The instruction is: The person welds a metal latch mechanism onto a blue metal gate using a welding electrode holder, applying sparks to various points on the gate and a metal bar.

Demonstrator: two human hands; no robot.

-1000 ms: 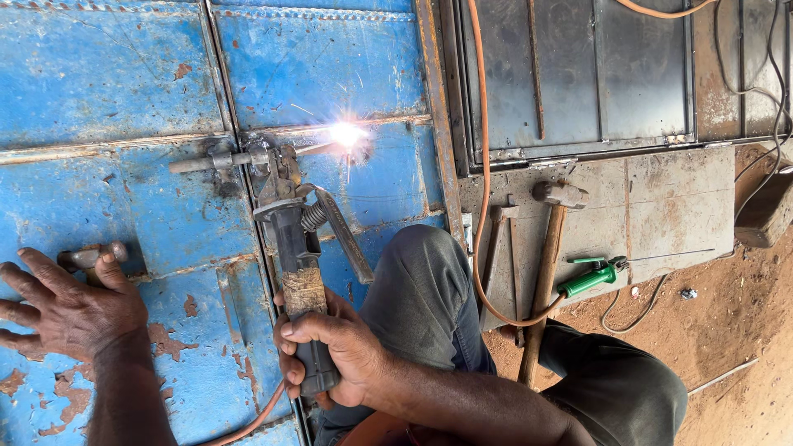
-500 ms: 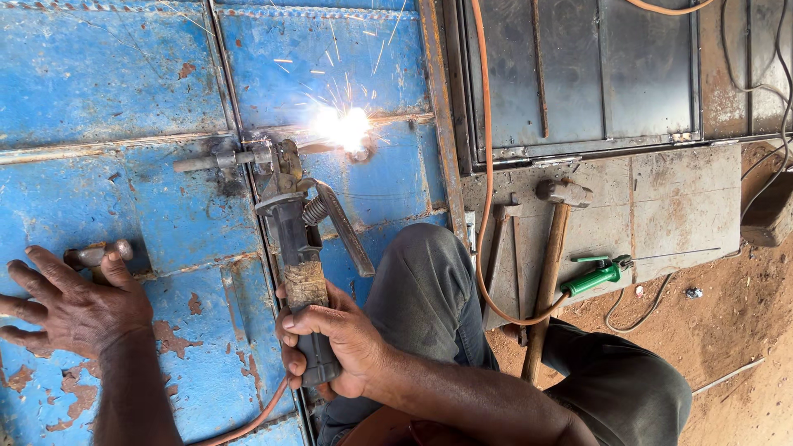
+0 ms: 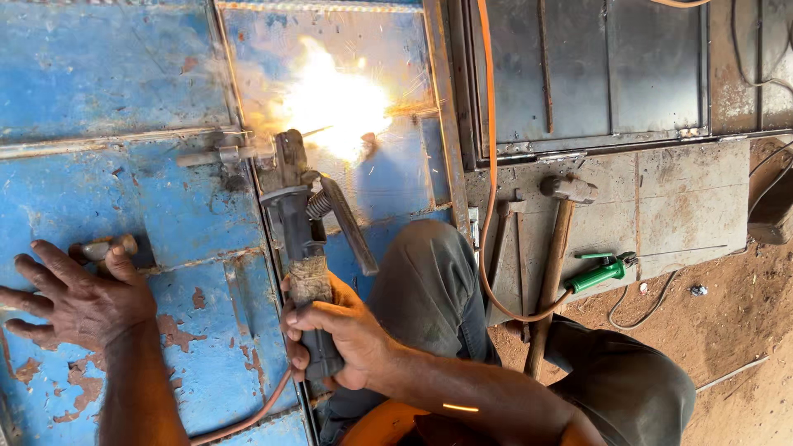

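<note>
At far left the left hand (image 3: 78,301) lies flat on the blue door (image 3: 99,99), grip spread, fingers splayed over chipped paint, thumb just beside a small metal stub (image 3: 103,246). Next, the right hand (image 3: 339,334) has its grip pressed tight around the handle of the electrode holder (image 3: 301,239), which points up the door; an orange cable (image 3: 248,417) trails from its lower end. At the holder's tip a white arc (image 3: 334,103) flares with sparks on the door's seam. The person's grey-trousered knee (image 3: 429,289) rests below. Further right, on a rusty grey panel (image 3: 677,198), lie a hammer (image 3: 553,264) and, beside it, a green-handled tool (image 3: 603,271), above bare dirt (image 3: 727,330).
</note>
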